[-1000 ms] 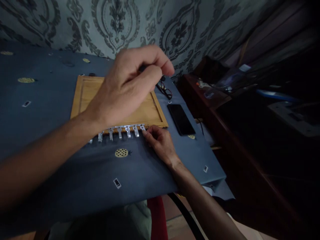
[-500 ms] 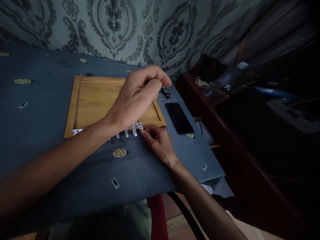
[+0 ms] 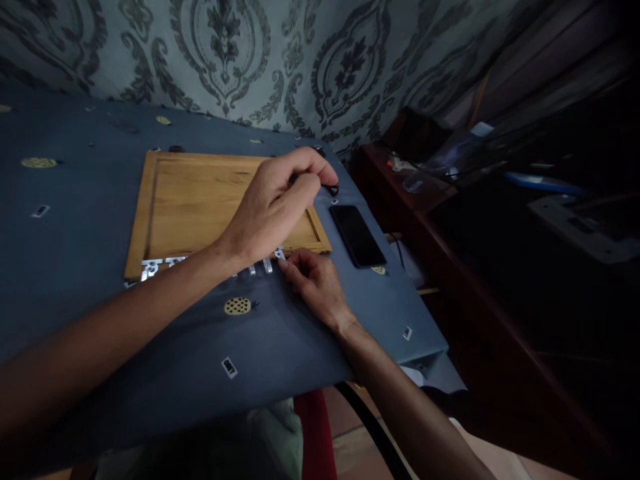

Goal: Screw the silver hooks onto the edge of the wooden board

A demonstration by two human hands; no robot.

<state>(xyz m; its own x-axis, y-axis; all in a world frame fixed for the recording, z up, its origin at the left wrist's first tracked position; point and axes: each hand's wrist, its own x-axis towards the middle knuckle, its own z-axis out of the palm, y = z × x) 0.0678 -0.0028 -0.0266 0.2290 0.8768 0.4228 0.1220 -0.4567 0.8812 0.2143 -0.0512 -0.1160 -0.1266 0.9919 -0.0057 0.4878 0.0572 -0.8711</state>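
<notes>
**Hooks lined up at the board's near edge**

On the blue surface (image 3: 75, 220), metal hooks (image 3: 150, 268) lie in a row against the near edge of the wooden board (image 3: 190, 200). The left hand (image 3: 270, 210) hovers above the board, pinched shut on a small dark piece (image 3: 295, 179). The right hand (image 3: 315, 283), fingers curled, touches the rightmost hook, likely to steady it; I cannot tell whether it grips.

1. Here's the tablecloth (image 3: 75, 220): deep blue, dotted with yellow pineapple prints and small white tags.
2. The wooden panel (image 3: 195, 200) shows warm honey-brown, with faint grain.
3. The metal tabs (image 3: 150, 268) along its near edge gleam silver.
4. The phone (image 3: 357, 235) is glossy black.
5. The wallpaper (image 3: 225, 53) is pale grey-green under big dark damask swirls.
6. The strip (image 3: 315, 433) below the table edge is red.
</notes>
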